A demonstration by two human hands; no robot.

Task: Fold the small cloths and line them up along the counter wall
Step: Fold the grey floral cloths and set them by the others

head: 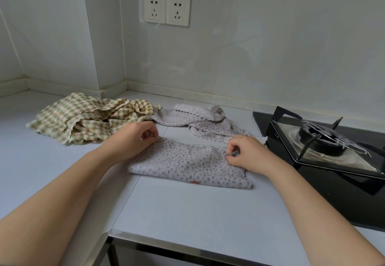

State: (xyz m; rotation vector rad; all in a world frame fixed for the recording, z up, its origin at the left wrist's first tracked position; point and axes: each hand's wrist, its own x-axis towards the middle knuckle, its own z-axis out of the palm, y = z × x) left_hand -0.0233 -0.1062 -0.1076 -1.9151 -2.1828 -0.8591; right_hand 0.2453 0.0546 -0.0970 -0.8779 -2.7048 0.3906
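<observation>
**Grey-spotted cloth [187, 163] pinched at both far corners**

The pale cloth with its small grey spots lay folded into a wide band on the light grey counter [187, 220], directly in front of me and well short of the wall. My left hand [133, 138] had its fingers curled in, thumb and forefinger nipping the cloth's far left corner. My right hand [248, 153] did the same at the far right corner, fingertips closed tight on the edge of the fabric, the other fingers tucked under. Both my forearms reached in from the near edge of the counter. A small reddish mark showed near the cloth's front edge.

Just behind it a second spotted cloth [200, 119] with a scalloped edge lay crumpled and unfolded, closer to the wall but not against it. Whether the two touched near my right hand I could not tell. To the left of that one, and touching it, sat a loose heap of green-and-peach checked cloths [83, 117], rumpled in several layers. I could not tell how many were in it.

On my right a black glass gas hob [312, 192] sat on the counter, its burner [320, 138] and pan support near my right hand. On the wall above the cloths hung a pair of cream sockets [166, 9].
</observation>
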